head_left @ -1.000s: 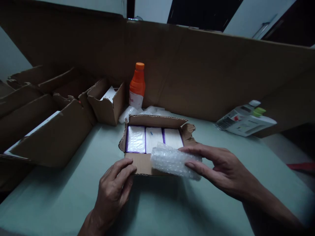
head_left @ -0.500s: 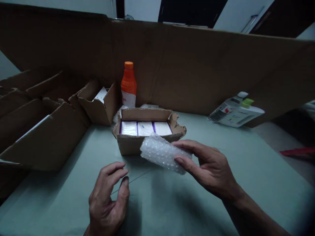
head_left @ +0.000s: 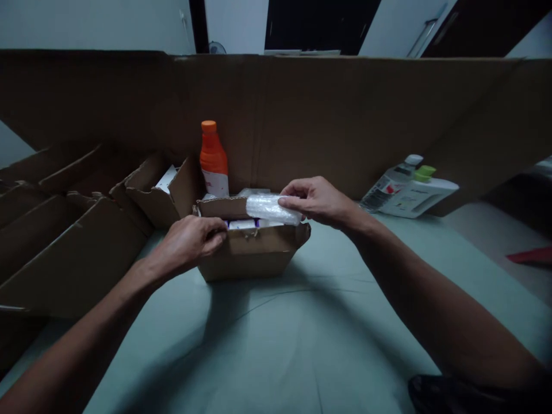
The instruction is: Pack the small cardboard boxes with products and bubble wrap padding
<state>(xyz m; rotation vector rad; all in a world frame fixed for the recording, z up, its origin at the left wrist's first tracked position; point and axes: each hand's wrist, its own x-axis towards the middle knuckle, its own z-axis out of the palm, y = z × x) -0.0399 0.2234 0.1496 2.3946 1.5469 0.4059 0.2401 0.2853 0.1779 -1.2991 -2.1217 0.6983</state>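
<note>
A small open cardboard box stands on the pale green table, with white purple-edged packs just showing inside. My left hand grips the box's near left rim, fingers curled over the edge. My right hand holds a rolled piece of bubble wrap above the box's open top, pinched between thumb and fingers.
An orange bottle stands behind the box. Another open carton sits to its left, with larger brown cartons further left. A tall cardboard wall runs along the back. White plastic bottles lie at the right.
Both arms have reached forward. My left hand went from hovering over the table to gripping the box rim. My right hand carried the bubble wrap from the near side to over the box.
</note>
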